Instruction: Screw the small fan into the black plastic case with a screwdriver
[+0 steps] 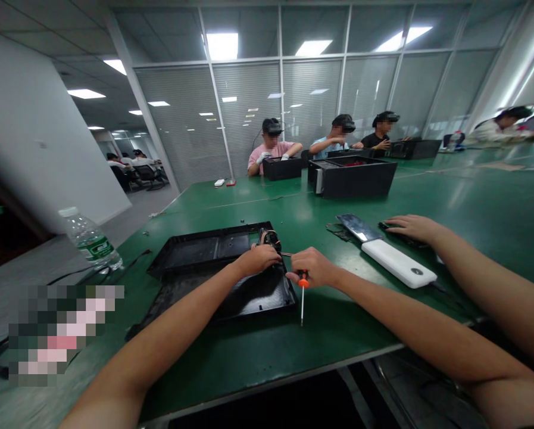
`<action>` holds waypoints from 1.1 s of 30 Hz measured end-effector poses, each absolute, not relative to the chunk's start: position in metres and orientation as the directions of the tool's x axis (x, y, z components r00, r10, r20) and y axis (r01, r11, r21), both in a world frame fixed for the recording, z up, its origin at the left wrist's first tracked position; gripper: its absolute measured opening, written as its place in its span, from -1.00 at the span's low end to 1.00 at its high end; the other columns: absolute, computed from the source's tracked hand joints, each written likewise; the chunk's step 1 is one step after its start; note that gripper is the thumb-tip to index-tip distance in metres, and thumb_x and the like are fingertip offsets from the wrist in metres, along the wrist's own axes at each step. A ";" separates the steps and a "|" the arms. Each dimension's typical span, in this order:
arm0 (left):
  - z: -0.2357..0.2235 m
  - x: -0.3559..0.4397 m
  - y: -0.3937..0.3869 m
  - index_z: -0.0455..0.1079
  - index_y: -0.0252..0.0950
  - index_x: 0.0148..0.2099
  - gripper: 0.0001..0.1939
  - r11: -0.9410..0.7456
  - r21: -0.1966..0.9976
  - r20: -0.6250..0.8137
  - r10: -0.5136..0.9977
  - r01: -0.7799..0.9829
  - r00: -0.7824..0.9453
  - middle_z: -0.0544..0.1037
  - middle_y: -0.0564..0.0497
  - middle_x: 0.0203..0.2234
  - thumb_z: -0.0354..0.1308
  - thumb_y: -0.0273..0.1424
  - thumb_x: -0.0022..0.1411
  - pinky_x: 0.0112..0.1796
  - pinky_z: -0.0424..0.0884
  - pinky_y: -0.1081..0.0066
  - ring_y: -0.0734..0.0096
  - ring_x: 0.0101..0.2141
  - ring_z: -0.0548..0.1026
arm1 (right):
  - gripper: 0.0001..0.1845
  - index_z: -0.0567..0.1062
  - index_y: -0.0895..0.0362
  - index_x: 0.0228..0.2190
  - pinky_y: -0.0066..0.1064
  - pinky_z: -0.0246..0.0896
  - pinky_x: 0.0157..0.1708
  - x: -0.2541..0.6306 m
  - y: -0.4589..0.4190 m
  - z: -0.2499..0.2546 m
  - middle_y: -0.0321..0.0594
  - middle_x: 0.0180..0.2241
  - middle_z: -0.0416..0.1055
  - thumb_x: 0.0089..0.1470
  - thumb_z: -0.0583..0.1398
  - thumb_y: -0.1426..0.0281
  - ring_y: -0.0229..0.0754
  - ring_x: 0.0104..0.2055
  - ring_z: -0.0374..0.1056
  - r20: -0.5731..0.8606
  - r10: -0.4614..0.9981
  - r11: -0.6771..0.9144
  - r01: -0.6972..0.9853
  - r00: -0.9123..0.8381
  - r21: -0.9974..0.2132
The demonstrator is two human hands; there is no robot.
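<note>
On the green table a black plastic casing point(190, 253) lies opened, with its second half point(269, 298) toward me. At its right end is a bundle of wires point(263, 238) and small dark parts. My left hand point(255, 260) is closed at these wires, over the casing. Beside it my right hand point(315, 268) is closed around a screwdriver point(303, 283) with an orange handle, its shaft pointing down toward me. A short stretch of cable point(286, 255) spans the gap between both hands. What my left fingertips pinch is mostly hidden.
A co-worker's hand point(412, 227) rests on a dark part at my right. Nearby lie a white device point(398, 262) and a phone-like slab point(352, 226). A water bottle point(92, 241) stands left. Black cases point(353, 179) and people are across the table point(329, 339).
</note>
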State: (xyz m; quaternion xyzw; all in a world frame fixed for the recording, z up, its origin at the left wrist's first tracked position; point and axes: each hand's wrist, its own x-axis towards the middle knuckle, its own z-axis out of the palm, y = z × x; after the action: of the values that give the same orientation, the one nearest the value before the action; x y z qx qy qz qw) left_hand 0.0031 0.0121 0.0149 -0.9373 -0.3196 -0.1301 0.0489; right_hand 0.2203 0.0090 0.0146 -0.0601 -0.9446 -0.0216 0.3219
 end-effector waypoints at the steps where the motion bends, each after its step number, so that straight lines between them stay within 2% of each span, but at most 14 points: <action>1: 0.014 0.003 0.013 0.40 -0.36 -0.17 -0.79 -0.797 -0.024 0.284 0.573 0.603 0.768 0.46 -0.08 -0.31 -0.03 -0.42 0.25 -0.15 0.24 0.45 0.40 -0.23 0.37 | -0.69 0.27 0.16 -0.66 -0.49 -0.14 -0.57 0.221 0.010 0.015 -0.35 -0.65 0.18 0.05 0.06 0.31 -0.38 -0.60 0.04 0.611 0.103 0.991 0.130 -0.785 0.001; 10: 0.002 0.000 0.014 0.44 -0.34 -0.27 -0.69 -0.750 -0.142 0.338 0.577 0.647 0.743 0.42 -0.06 -0.39 -0.10 -0.32 0.29 -0.23 0.24 0.42 0.40 -0.31 0.33 | -0.67 0.26 0.16 -0.66 -0.50 -0.15 -0.58 0.225 0.015 0.016 -0.36 -0.66 0.16 0.06 0.06 0.31 -0.39 -0.61 0.02 0.630 0.135 0.987 0.161 -0.765 -0.017; 15: 0.005 0.000 0.009 0.43 -0.35 -0.28 -0.69 -0.722 -0.152 0.337 0.604 0.675 0.722 0.42 -0.07 -0.39 -0.11 -0.34 0.29 -0.21 0.24 0.41 0.39 -0.29 0.33 | -0.68 0.27 0.16 -0.66 -0.50 -0.14 -0.56 0.227 0.017 0.017 -0.34 -0.64 0.19 0.05 0.07 0.30 -0.39 -0.60 0.04 0.626 0.172 0.981 0.190 -0.761 -0.039; 17: 0.007 0.001 0.006 0.43 -0.35 -0.28 -0.69 -0.717 -0.151 0.319 0.617 0.681 0.720 0.41 -0.08 -0.38 -0.11 -0.35 0.29 -0.21 0.24 0.40 0.38 -0.29 0.33 | -0.68 0.27 0.17 -0.66 -0.50 -0.12 -0.55 0.226 0.017 0.017 -0.33 -0.64 0.19 0.05 0.07 0.30 -0.38 -0.58 0.05 0.618 0.229 0.969 0.237 -0.752 -0.071; 19: 0.009 0.001 0.004 0.43 -0.36 -0.30 -0.71 -0.718 -0.138 0.300 0.625 0.682 0.720 0.41 -0.08 -0.38 -0.09 -0.36 0.28 -0.21 0.24 0.40 0.37 -0.28 0.33 | -0.70 0.29 0.17 -0.63 -0.50 -0.08 -0.52 0.223 0.018 0.017 -0.32 -0.62 0.21 0.03 0.08 0.28 -0.37 -0.56 0.08 0.614 0.351 0.932 0.324 -0.707 -0.160; 22: 0.012 0.001 0.003 0.42 -0.35 -0.30 -0.77 -0.737 -0.079 0.294 0.627 0.672 0.722 0.41 -0.07 -0.36 -0.04 -0.39 0.25 -0.18 0.23 0.41 0.37 -0.25 0.33 | -0.77 0.31 0.17 -0.42 -0.51 0.00 -0.49 0.222 0.022 0.022 -0.33 -0.51 0.25 -0.05 0.14 0.25 -0.35 -0.49 0.14 0.557 0.590 0.807 0.404 -0.585 -0.430; 25: 0.014 0.002 0.004 0.41 -0.34 -0.26 -0.84 -0.739 0.022 0.303 0.646 0.673 0.700 0.42 -0.05 -0.34 0.02 -0.42 0.20 -0.15 0.22 0.42 0.40 -0.23 0.34 | -0.67 0.20 0.15 -0.24 -0.53 0.05 -0.55 0.231 0.031 0.033 -0.36 -0.45 0.24 -0.04 0.12 0.27 -0.39 -0.55 0.13 0.369 0.704 0.620 0.271 -0.606 -0.736; 27: 0.015 0.003 0.004 0.41 -0.33 -0.26 -0.86 -0.719 0.071 0.299 0.676 0.691 0.673 0.42 -0.03 -0.34 0.05 -0.42 0.17 -0.14 0.22 0.41 0.40 -0.24 0.35 | -0.65 0.19 0.15 -0.18 -0.55 0.01 -0.63 0.244 0.038 0.044 -0.35 -0.46 0.25 0.00 0.07 0.24 -0.42 -0.61 0.09 0.283 0.694 0.506 0.169 -0.662 -0.846; 29: 0.015 0.005 0.004 0.41 -0.33 -0.28 -0.87 -0.693 0.084 0.300 0.703 0.716 0.644 0.42 -0.03 -0.34 0.07 -0.42 0.15 -0.14 0.22 0.40 0.39 -0.25 0.35 | -0.63 0.27 0.18 -0.19 -0.56 -0.07 -0.67 0.257 0.044 0.055 -0.32 -0.48 0.28 0.02 0.05 0.19 -0.43 -0.64 0.06 0.288 0.707 0.482 0.142 -0.646 -0.864; 33: 0.015 0.009 0.003 0.40 -0.34 -0.32 -0.90 -0.660 0.069 0.318 0.725 0.748 0.611 0.42 -0.02 -0.39 0.08 -0.44 0.12 -0.18 0.24 0.41 0.39 -0.29 0.36 | -0.66 0.45 0.24 -0.45 -0.53 0.00 -0.60 0.266 0.047 0.066 -0.26 -0.56 0.33 -0.03 0.09 0.19 -0.38 -0.59 0.14 0.456 0.746 0.622 0.264 -0.485 -0.737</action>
State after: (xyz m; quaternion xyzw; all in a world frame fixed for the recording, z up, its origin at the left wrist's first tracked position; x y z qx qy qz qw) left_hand 0.0089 0.0027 0.0147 -0.8968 -0.4107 -0.1610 0.0354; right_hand 0.2660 0.0466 0.0659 -0.3128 -0.8071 0.3017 0.3997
